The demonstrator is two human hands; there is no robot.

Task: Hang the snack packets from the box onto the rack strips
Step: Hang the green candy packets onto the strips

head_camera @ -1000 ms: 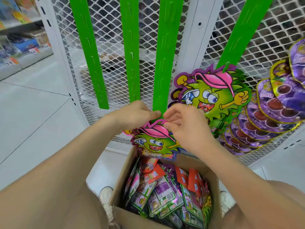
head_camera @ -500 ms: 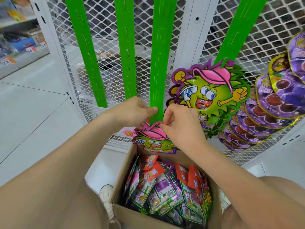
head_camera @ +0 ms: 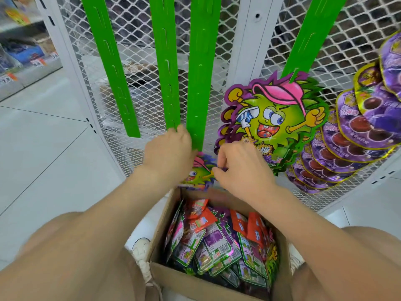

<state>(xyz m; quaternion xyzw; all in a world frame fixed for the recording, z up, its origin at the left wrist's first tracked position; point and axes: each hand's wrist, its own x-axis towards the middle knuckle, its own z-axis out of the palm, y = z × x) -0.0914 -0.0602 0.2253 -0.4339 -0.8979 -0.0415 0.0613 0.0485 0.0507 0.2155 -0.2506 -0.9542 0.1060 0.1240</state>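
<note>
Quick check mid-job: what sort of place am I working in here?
Most likely a shop aisle being restocked: price tags on a shelf at left, snack packets hanging from green strips on a white mesh rack, and a cardboard box of more packets.

rack strips [head_camera: 201, 83]: green plastic, smooth, slight sheen
mesh panel [head_camera: 136, 51]: white-painted expanded metal, matt
box [head_camera: 195, 283]: brown cardboard, matt, slightly rough
snack packets [head_camera: 271, 118]: printed plastic film, glossy, foil glints
purple packets [head_camera: 355, 127]: glossy film, gold metallic rim
floor [head_camera: 43, 159]: white tile, smooth, low gloss
</note>
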